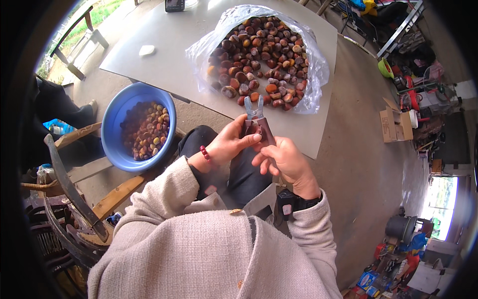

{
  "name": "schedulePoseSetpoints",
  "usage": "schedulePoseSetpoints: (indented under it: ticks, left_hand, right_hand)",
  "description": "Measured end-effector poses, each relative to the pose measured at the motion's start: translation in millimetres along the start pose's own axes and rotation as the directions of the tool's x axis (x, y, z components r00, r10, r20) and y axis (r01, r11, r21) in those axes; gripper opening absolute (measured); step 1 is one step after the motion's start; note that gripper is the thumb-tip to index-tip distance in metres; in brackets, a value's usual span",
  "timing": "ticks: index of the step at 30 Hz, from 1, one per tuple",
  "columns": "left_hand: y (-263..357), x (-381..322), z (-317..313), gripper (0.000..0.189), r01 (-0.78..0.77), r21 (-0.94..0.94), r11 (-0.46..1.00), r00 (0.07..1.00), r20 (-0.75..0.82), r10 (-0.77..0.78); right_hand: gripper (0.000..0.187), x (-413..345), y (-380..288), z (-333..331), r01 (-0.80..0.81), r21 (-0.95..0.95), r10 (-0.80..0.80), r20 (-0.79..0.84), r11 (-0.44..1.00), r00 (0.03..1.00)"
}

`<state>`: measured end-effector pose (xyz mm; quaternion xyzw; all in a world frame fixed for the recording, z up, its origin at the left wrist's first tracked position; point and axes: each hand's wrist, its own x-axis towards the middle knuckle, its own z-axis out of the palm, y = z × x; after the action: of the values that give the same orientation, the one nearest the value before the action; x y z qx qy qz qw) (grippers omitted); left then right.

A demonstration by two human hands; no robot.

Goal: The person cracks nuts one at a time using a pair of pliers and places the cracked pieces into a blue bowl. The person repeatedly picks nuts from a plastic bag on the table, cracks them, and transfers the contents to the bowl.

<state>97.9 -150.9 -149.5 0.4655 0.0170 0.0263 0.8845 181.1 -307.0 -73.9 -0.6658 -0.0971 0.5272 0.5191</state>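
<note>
Both my hands are around hand pliers with dark red handles (266, 130), whose metal jaws stand apart and point at the table's edge. My left hand (239, 140) grips the handles from the left, its thumb across them. My right hand (286, 159) touches the handle ends with its fingertips, fingers partly curled. Just beyond the jaws, chestnuts (261, 56) fill an opened clear plastic bag (317, 71) on the grey table (164, 67). More chestnuts (151, 130) lie in a blue plastic basin (112, 149) at the left, below table height.
A small white object (146, 50) and a phone (174, 5) are on the table. At the left are wooden chairs (71, 187) and a person's dark-clothed legs (63, 108). A cardboard box (396, 125) and piled household items stand far right.
</note>
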Motion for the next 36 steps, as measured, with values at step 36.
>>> schedulePoseSetpoints:
  ticks: [36]
  left_hand:
    - [52.9,-93.1,-140.7,0.014,0.151,0.646,0.748,0.906,-0.394,0.158]
  right_hand:
    - [0.017,-26.9,9.0,-13.3,0.134,-0.770,-0.587,-0.349,0.624,0.731]
